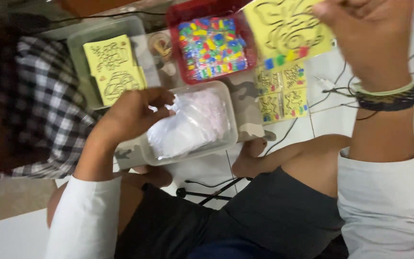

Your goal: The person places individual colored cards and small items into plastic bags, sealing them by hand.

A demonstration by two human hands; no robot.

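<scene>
Nearest, the left hand point(135, 112) curls into the clear tub point(226, 139) of white bags point(188, 124) — apparently pinching one out — while farther off the right hand point(367, 36) grips a yellow picture card point(283, 31), which wants bagging next, above the red tray point(178, 17) of coloured pieces point(212, 45).
</scene>
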